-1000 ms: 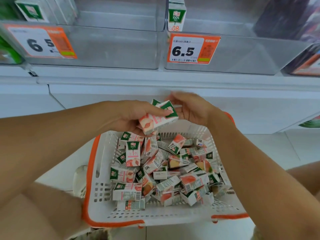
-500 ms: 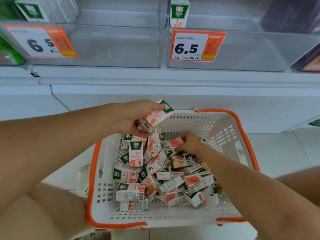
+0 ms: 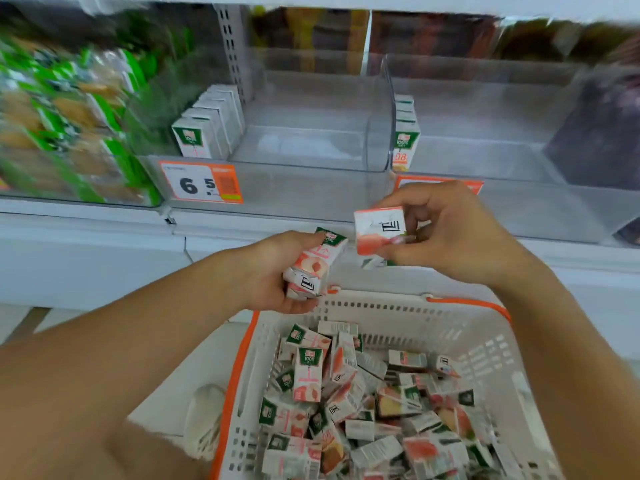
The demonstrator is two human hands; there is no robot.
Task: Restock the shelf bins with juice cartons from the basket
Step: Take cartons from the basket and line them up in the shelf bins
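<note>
Above basket (image 3: 464, 327), carton (image 3: 379, 228) pinched between right fingers (image 3: 398, 240), thumb on top

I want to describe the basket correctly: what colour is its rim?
Orange; the basket itself is white with an orange rim, clearest in the head view.

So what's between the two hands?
Only the juice cartons they hold. The left hand grips cartons; the right hand holds another carton, head view.
</note>
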